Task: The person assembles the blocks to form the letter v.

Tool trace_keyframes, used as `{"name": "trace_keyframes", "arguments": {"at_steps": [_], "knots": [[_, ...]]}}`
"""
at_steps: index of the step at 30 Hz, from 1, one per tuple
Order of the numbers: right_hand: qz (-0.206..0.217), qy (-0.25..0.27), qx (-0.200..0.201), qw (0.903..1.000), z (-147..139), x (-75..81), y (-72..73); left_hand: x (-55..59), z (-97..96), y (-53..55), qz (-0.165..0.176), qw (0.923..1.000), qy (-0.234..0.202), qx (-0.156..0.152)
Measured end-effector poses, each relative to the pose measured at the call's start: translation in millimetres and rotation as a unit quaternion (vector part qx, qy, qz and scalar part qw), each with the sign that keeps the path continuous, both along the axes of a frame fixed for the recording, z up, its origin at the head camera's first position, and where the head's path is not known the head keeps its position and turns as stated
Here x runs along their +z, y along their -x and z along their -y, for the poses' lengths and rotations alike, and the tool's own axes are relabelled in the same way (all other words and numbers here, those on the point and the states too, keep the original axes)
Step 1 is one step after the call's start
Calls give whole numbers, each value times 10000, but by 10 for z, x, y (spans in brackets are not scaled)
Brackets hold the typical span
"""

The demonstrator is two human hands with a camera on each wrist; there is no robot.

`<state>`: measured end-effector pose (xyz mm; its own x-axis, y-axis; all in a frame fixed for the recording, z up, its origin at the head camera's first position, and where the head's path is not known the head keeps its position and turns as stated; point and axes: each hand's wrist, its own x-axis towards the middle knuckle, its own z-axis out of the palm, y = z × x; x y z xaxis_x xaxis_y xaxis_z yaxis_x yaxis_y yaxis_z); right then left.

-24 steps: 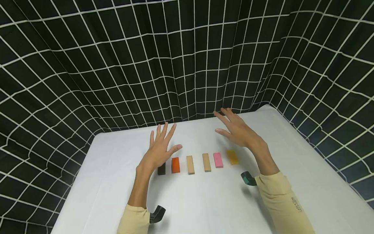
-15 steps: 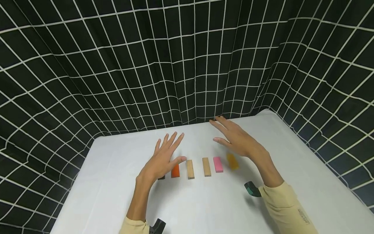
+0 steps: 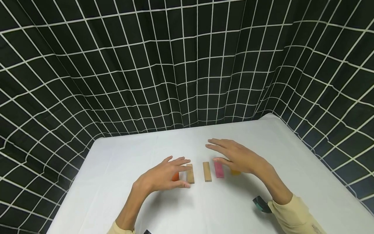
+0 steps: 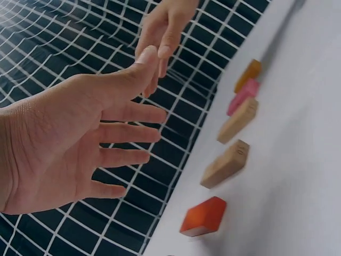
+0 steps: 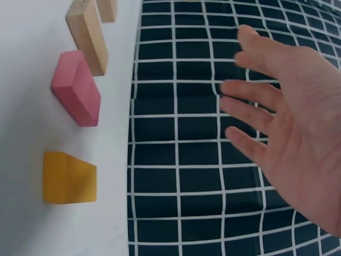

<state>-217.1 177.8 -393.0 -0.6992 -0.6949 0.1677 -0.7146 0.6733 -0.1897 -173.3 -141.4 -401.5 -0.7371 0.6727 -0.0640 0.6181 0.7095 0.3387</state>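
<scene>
My left hand (image 3: 165, 175) hovers over the left end of a row of small blocks, fingers extended and holding nothing. It partly covers an orange block (image 3: 175, 176) and a left wooden block (image 3: 190, 177); the black block is hidden beneath it. In the left wrist view the orange block (image 4: 203, 216) lies below the fingers. Over the row's right end my right hand (image 3: 238, 156) is raised, fingers loosely extended with nothing in them. Partly under it are a pink block (image 3: 218, 170) and a yellow block (image 3: 235, 172). Between the hands lies a right wooden block (image 3: 207, 172).
A table with a white cloth (image 3: 117, 169) carries the blocks. Behind and to both sides hangs a dark curtain with a white grid (image 3: 152, 71). A dark wrist-mounted device (image 3: 261, 204) sticks out by the right sleeve (image 3: 293, 214).
Both hands have come nearer the front of the table and lower in the head view. My left hand has turned rightward, now covering the black block. The blocks keep their order.
</scene>
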Motion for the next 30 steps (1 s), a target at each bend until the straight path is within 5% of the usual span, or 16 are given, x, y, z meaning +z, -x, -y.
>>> {"name": "trace_keyframes", "arguments": {"at_steps": [7,15,22,30], "knots": [[256,-274,207,9991,-49,-9,-7,-56,-29,78,228,9993,107,-284],[1030,-922,590,9886,44,-184,-72,-165,-37,80,511,9970,446,-384],[1201,-1157,776,9829,155,-279,-120,-277,-2,70,421,9963,724,-218],[1401,-1285,632,9797,155,-313,-123,-338,-54,109,-64,9930,1033,-572]]}}
